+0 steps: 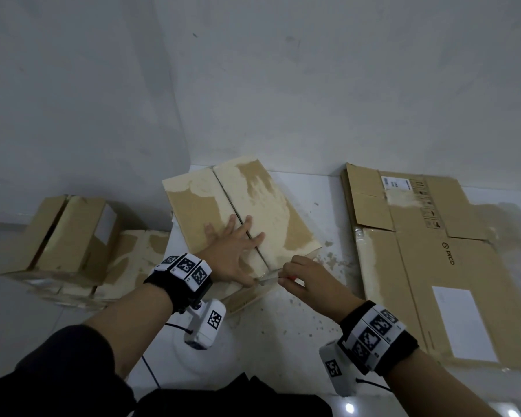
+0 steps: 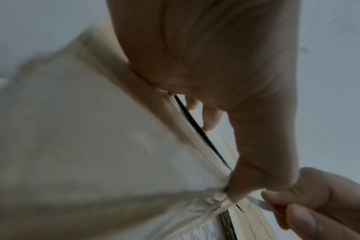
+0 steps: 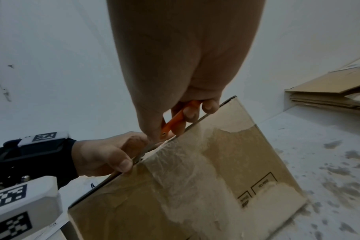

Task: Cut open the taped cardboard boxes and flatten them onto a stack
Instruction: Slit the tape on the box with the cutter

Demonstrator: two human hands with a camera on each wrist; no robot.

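Left hand (image 1: 233, 255) lies flat, fingers spread, on the scuffed cardboard box (image 1: 286, 218) mid-worktop (image 1: 337, 212). Right hand (image 1: 306, 281) fingers curl round an orange-handled cutter (image 3: 175, 121), blade at the near taped edge. Flattened cardboard (image 1: 427, 266) lies right; more boxes (image 1: 69, 236) left.

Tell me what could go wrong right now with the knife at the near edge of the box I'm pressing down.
1. The left hand lies flat on the box, its thumb right beside the blade of the knife held by the right hand. A slip could cut it.
2. The box sits tilted on its near edge, so pressing may shift it.
3. The clear tape is wrinkled at the corner and might snag the blade.
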